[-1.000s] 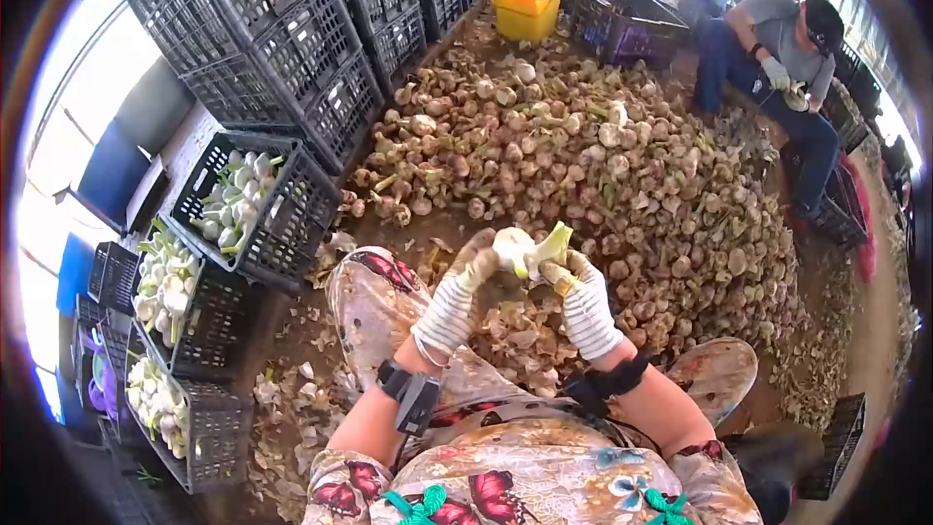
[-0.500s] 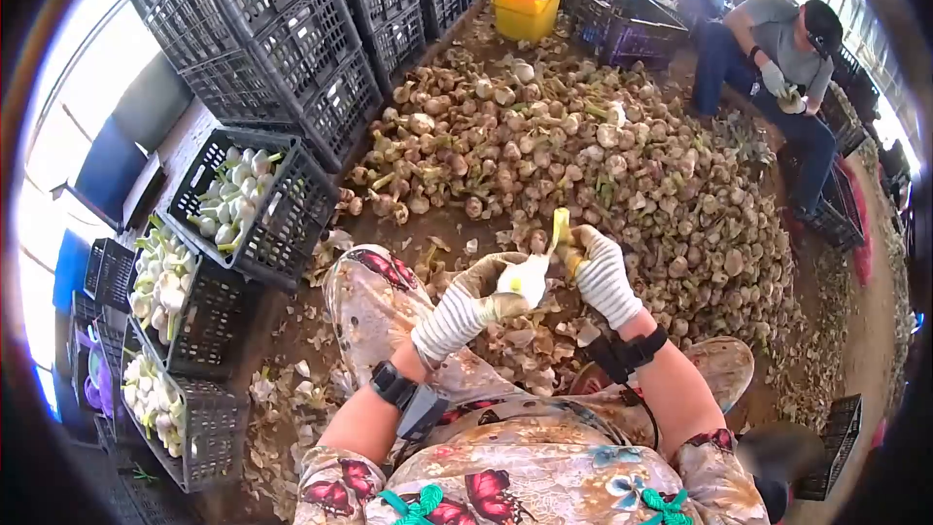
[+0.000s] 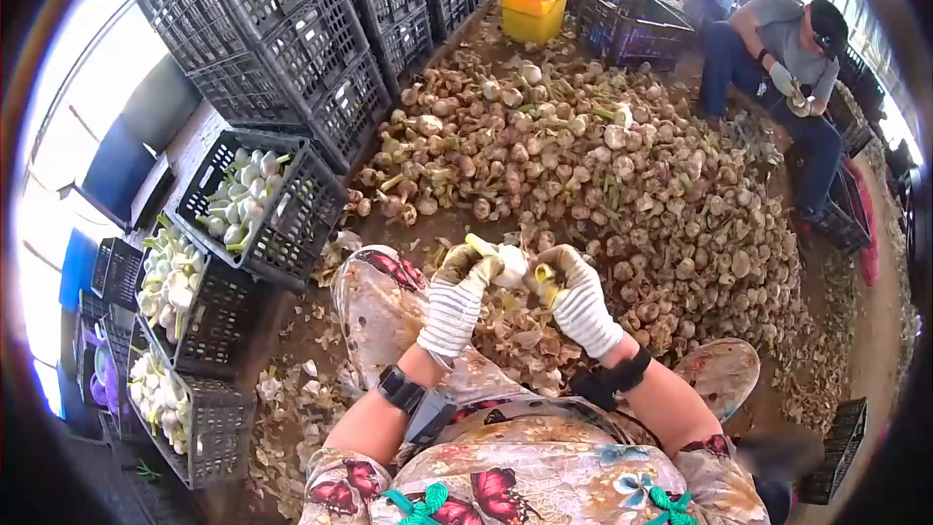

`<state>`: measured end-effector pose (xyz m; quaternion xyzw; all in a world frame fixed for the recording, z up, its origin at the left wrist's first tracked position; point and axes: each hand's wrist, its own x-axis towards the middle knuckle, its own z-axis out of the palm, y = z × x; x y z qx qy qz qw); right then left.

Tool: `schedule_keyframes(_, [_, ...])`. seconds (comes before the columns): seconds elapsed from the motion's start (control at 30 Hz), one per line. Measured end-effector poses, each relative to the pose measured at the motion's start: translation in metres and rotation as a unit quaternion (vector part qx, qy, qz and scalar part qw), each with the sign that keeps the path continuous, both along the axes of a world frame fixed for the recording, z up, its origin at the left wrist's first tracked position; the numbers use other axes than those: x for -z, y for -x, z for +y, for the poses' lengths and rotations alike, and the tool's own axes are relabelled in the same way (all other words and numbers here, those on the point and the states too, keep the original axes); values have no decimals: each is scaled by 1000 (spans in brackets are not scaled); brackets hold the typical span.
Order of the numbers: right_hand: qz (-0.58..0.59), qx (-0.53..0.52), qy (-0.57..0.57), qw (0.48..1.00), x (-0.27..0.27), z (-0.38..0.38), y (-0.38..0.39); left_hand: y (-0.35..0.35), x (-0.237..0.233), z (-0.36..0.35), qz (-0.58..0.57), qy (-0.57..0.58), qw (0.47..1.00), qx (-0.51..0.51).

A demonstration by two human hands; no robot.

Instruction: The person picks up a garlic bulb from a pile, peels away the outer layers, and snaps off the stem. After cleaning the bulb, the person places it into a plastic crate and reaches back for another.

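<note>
My left hand [image 3: 455, 299], in a striped glove with soiled fingers, is closed around a peeled white garlic bulb [image 3: 511, 266]. The bulb's pale yellow-green stem [image 3: 479, 244] points up and to the left, past my fingers. Close by on the bulb's right, my right hand [image 3: 580, 299] is in a matching glove with its fingers curled in. Something small and yellowish [image 3: 545, 275] shows at those fingertips; its kind cannot be made out. Loose garlic skins [image 3: 520, 335] lie below both hands, between my knees.
A big heap of unpeeled garlic [image 3: 671, 224] spreads ahead. Black crates of cleaned garlic [image 3: 292, 224] stand at left, beneath tall crate stacks [image 3: 282, 49]. A yellow bucket [image 3: 533, 17] and a dark crate [image 3: 632, 31] are at the back. A gloved co-worker [image 3: 792, 58] sits at right.
The bulb has turned so its stem now points left instead of toward my right hand. My right hand has dropped slightly and come off the stem. The co-worker's hands have shifted a little.
</note>
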<state>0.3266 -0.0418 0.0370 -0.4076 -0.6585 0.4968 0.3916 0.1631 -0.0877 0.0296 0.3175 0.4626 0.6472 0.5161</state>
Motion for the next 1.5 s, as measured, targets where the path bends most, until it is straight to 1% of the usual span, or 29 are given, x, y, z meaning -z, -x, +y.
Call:
schedule_keyframes(0.07, [1,33,14,999,19,13,-3,2,4,0,-30,-6,1000,7])
schedule_keyframes(0.1, [-74,34,-37,996,36,21,-10,2,4,1,-45,-11,999,11])
schedule_keyframes(0.17, [-255,-65,-135,955,59,31,-29,3,0,1,-160,-24,985,53])
schedule_keyframes(0.2, [-274,-118,-37,954,59,28,-38,8,0,3,-243,-18,966,82])
schedule_keyframes(0.23, [-285,-147,-68,945,61,31,-44,11,-2,4,-324,-11,940,110])
schedule_keyframes(0.3, [-304,-205,-119,923,69,30,-56,13,-9,3,-380,1,920,98])
schedule_keyframes(0.33, [-362,-242,-66,898,33,25,-51,15,-5,5,-411,10,907,93])
schedule_keyframes(0.43, [-209,-210,-150,943,32,24,-43,12,-2,5,-428,29,902,54])
schedule_keyframes(0.47, [-131,-185,-60,972,18,17,-34,10,-1,5,-422,34,905,36])
schedule_keyframes(0.5, [-109,-152,-115,976,1,9,-25,8,0,4,-416,36,908,30])
schedule_keyframes(0.57, [-63,-83,-224,969,-38,-3,-2,5,4,4,-403,41,914,20])
schedule_keyframes(0.6, [-77,-71,-323,941,-40,-3,5,4,4,4,-400,47,915,20])
schedule_keyframes(0.63, [-22,-128,-356,925,-46,-3,10,3,4,3,-396,53,916,20])
schedule_keyframes(0.7, [-134,-123,-416,891,-16,-5,8,4,3,0,-388,60,919,16])
schedule_keyframes(0.73, [-277,-211,-380,857,-16,-7,8,10,12,2,-426,60,903,21])
schedule_keyframes(0.77, [-300,-237,-352,854,-4,-16,7,14,7,2,-434,50,899,18])
schedule_keyframes(0.83, [-242,-292,-242,893,35,-23,-7,27,-6,-4,-447,28,894,1])
schedule_keyframes(0.93, [-313,-257,-106,908,3,-18,-9,56,-23,-18,-415,-27,906,-81])
schedule_keyframes(0.97, [-328,-238,-61,912,25,-7,-16,74,-22,-25,-401,-63,909,-90])
schedule_keyframes(1.0, [-248,-205,-73,944,35,-1,-20,92,-22,-34,-409,-81,901,-121])
schedule_keyframes(1.1, [-257,-184,-99,944,53,25,-32,140,-14,-66,-437,-87,859,-253])
schedule_keyframes(1.17, [-266,-176,-41,947,63,35,-33,169,-16,-104,-370,-65,863,-338])
schedule_keyframes(1.2, [-283,-186,-36,940,64,40,-33,199,-1,-127,-345,-100,866,-347])
schedule_keyframes(1.27, [-314,-204,-22,927,68,45,-34,246,-19,-175,-310,-215,825,-421])
schedule_keyframes(1.3, [-301,-201,-20,932,74,46,-33,266,-34,-197,-296,-294,771,-480])
schedule_keyframes(1.37, [-276,-197,-21,941,90,51,-31,291,-54,-230,-198,-304,667,-651])
schedule_keyframes(1.43, [-273,-193,-25,942,104,57,-31,300,-55,-230,-333,-241,595,-691])
schedule_keyframes(1.47, [-276,-188,-13,942,109,61,-32,297,-41,-225,-313,-253,649,-646])
schedule_keyframes(1.5, [-282,-181,2,942,113,63,-35,298,-17,-222,-278,-304,747,-522])
